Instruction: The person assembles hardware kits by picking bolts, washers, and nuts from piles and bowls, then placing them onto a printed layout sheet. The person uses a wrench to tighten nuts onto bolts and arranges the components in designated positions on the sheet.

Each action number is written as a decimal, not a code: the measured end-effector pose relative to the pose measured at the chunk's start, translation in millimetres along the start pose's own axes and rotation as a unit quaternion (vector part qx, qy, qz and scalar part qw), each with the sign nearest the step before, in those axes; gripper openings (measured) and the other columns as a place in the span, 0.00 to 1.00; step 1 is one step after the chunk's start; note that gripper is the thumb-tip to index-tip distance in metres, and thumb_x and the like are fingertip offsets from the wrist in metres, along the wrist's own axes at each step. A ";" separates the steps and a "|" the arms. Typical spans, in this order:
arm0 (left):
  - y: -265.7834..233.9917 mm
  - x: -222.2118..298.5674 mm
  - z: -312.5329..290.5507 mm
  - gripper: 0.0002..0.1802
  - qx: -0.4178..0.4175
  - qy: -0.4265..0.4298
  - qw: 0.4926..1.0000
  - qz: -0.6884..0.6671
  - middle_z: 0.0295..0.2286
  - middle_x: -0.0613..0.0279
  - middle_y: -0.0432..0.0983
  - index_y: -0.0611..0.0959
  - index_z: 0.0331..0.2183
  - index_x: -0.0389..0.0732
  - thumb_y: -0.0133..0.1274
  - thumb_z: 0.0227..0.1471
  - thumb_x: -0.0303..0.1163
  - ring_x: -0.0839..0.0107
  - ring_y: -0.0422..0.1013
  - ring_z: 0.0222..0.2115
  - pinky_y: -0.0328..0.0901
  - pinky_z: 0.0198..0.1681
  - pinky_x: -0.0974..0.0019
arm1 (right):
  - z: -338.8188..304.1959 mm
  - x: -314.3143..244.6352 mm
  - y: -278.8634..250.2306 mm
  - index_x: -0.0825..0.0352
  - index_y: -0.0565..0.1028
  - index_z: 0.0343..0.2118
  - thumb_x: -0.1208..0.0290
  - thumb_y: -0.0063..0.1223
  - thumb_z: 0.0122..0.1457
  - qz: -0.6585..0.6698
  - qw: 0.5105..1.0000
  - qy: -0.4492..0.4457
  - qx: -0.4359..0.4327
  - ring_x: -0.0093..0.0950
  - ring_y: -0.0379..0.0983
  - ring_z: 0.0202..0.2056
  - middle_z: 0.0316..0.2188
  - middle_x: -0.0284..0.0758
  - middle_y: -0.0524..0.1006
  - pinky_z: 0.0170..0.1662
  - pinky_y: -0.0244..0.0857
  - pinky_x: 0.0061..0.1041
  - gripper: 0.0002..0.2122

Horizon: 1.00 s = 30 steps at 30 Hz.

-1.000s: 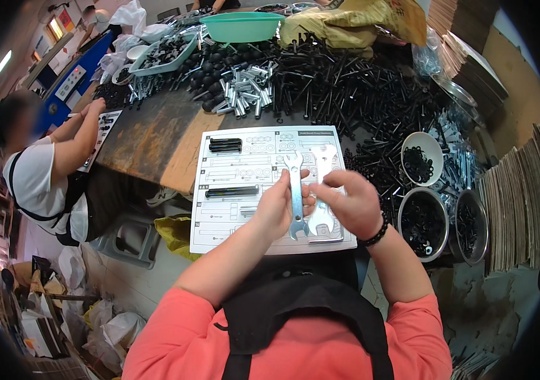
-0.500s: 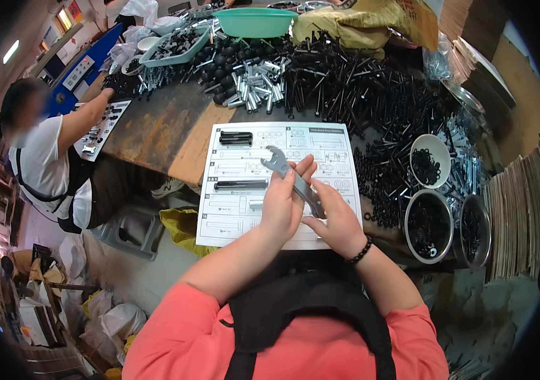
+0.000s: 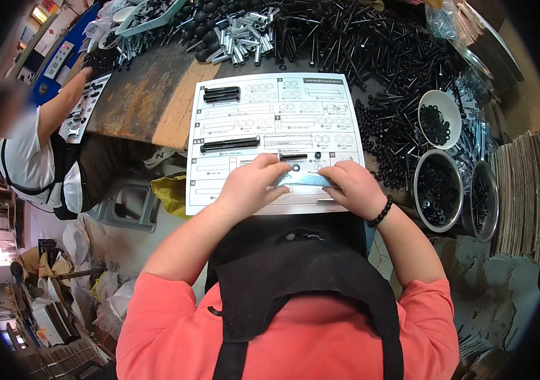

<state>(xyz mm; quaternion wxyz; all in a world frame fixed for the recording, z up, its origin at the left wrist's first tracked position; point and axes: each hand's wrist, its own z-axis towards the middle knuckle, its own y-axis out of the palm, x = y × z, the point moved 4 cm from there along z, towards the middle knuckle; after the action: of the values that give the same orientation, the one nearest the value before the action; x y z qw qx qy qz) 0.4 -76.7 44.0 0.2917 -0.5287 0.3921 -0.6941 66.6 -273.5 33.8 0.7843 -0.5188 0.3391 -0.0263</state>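
Note:
A flat grey metal wrench (image 3: 308, 179) lies crosswise, low over the near part of a white printed sheet (image 3: 244, 187). My left hand (image 3: 254, 185) grips its left end and my right hand (image 3: 355, 185) its right end, fingers closed, so both ends are hidden. On the sheet's outlines lie black bolts (image 3: 221, 94) at the upper left and longer black bolts (image 3: 230, 144) below them. Just beyond my hands are a short black bolt (image 3: 295, 156), a small black nut (image 3: 318, 155) and a dark ring (image 3: 295, 168).
Loose black bolts (image 3: 339, 38) and silver sleeves (image 3: 244, 38) heap beyond the sheet. To the right stand a white bowl (image 3: 457, 120) of black rings, metal bowls (image 3: 419, 183) and stacked cardboard (image 3: 520, 196). A co-worker (image 3: 35, 145) works at the left, near a grey stool (image 3: 127, 202).
The wrench has turned from a slant to nearly level and come down toward the sheet's near part. My hands have moved apart to its two ends. The view has shifted.

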 end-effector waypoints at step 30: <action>33.3 -6.1 5.8 0.18 -0.071 -0.028 0.997 0.023 0.33 0.52 0.68 0.76 0.35 0.40 0.57 0.36 0.27 0.55 0.69 0.29 0.67 0.33 0.60 | -62.4 41.3 -73.2 0.68 0.75 0.31 0.77 0.56 0.47 0.037 0.960 0.201 0.191 0.33 0.70 0.30 0.28 0.37 0.73 0.33 0.64 0.27 0.07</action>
<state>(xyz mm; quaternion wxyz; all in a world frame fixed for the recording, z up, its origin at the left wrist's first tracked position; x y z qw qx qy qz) 7.4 -90.4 13.3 0.2801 -0.5580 0.4445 -0.6423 86.2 -373.1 59.5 0.7849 -0.3305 0.4975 -0.1648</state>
